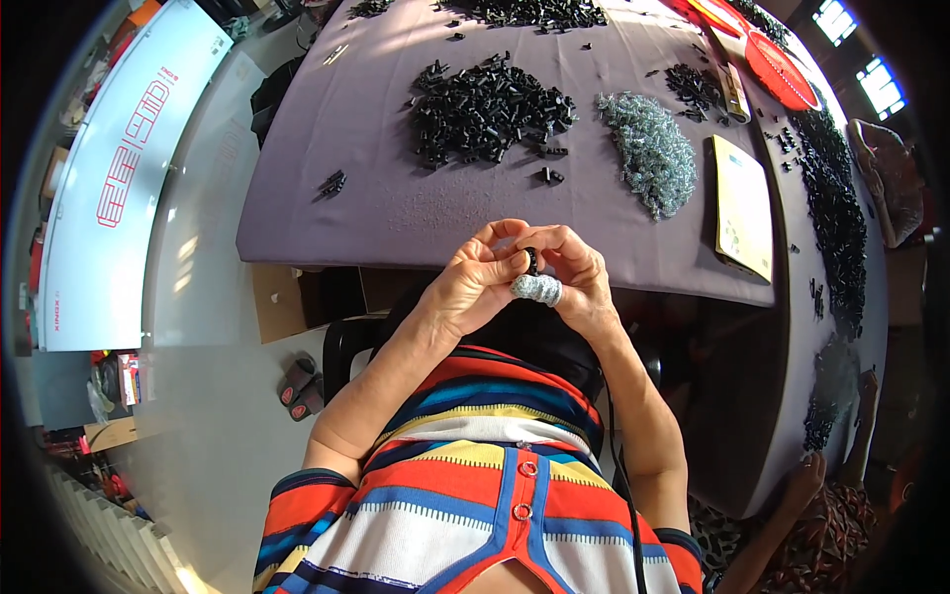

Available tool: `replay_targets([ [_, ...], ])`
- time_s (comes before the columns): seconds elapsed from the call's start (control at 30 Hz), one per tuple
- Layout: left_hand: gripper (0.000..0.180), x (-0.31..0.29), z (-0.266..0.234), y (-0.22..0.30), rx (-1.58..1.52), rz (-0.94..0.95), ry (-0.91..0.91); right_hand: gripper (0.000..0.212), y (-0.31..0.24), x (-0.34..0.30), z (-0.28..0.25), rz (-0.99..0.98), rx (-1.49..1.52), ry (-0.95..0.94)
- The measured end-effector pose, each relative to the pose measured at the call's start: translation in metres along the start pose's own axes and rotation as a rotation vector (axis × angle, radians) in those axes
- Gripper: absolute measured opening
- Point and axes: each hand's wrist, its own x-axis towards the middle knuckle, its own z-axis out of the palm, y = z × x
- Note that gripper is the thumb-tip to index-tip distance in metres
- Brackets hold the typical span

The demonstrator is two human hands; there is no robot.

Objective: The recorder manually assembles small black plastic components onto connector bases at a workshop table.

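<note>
Just past the near edge of the cloth-covered table, my left hand (473, 277) and my right hand (582, 275) meet, both closed. Between their fingertips is a small black plastic piece (532, 259), mostly covered by the fingers. A grey wrapping (537, 288) covers my right thumb. Beyond the hands lies a large heap of black plastic pieces (485, 111). To its right is a pile of small, shiny, silvery-clear parts (648, 153), too fine to make out singly. A few loose black pieces (333, 183) lie at the left.
A yellow box (742, 208) lies near the table's right corner. Red trays (782, 71) and a long band of black pieces (831, 198) are farther right. Another person's hand (807, 480) shows at lower right. Below the table stands a cardboard box (280, 304); slippers (301, 386) lie on the floor.
</note>
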Motion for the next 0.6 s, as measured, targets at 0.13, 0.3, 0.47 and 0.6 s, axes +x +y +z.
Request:
replay_targets([
  [0.13, 0.036, 0.0, 0.001, -0.001, -0.021, -0.014, 0.007, 0.034, 0.0, 0.0, -0.002, 0.009, 0.023, 0.003],
  [0.3, 0.039, 0.001, -0.004, -0.002, -0.059, -0.018, -0.039, 0.035, 0.002, 0.0, -0.003, 0.025, 0.022, -0.002],
  [0.47, 0.037, 0.002, -0.011, -0.005, -0.07, -0.013, -0.038, 0.032, 0.003, -0.001, 0.002, 0.061, 0.113, 0.036],
  [0.6, 0.035, 0.0, -0.017, -0.006, -0.077, -0.007, -0.06, 0.033, 0.005, -0.001, 0.005, 0.066, 0.098, 0.053],
])
